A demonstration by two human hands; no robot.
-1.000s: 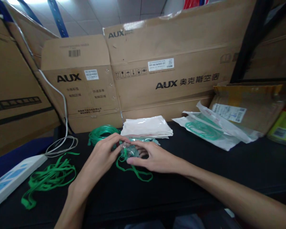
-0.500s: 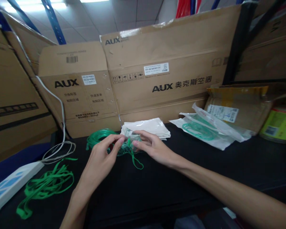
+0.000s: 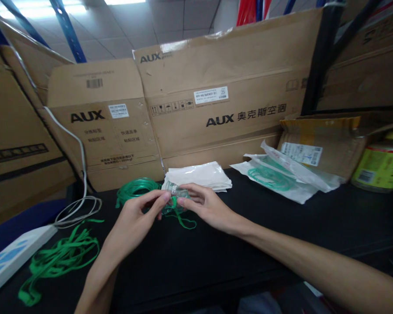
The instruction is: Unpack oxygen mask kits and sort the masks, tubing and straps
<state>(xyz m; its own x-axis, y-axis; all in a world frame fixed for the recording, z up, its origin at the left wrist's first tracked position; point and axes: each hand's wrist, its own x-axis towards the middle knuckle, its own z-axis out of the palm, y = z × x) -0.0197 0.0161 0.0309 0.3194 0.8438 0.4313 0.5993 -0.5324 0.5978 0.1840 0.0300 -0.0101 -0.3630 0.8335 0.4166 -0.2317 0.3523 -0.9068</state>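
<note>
Clear mask (image 3: 174, 201) with green strap (image 3: 183, 220), as before, in both hands' (image 3: 134, 222) (image 3: 207, 208) pinching grip.

Two bare forearms, left hand (image 3: 132, 222), right hand (image 3: 207, 207), no sleeves, no rings

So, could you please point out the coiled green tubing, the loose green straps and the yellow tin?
Coiled green tubing (image 3: 135, 188), head view, on the coil's loops.
Loose green straps (image 3: 60, 257), head view, mid-pile.
Yellow tin (image 3: 378, 165), head view, on its label.
</note>
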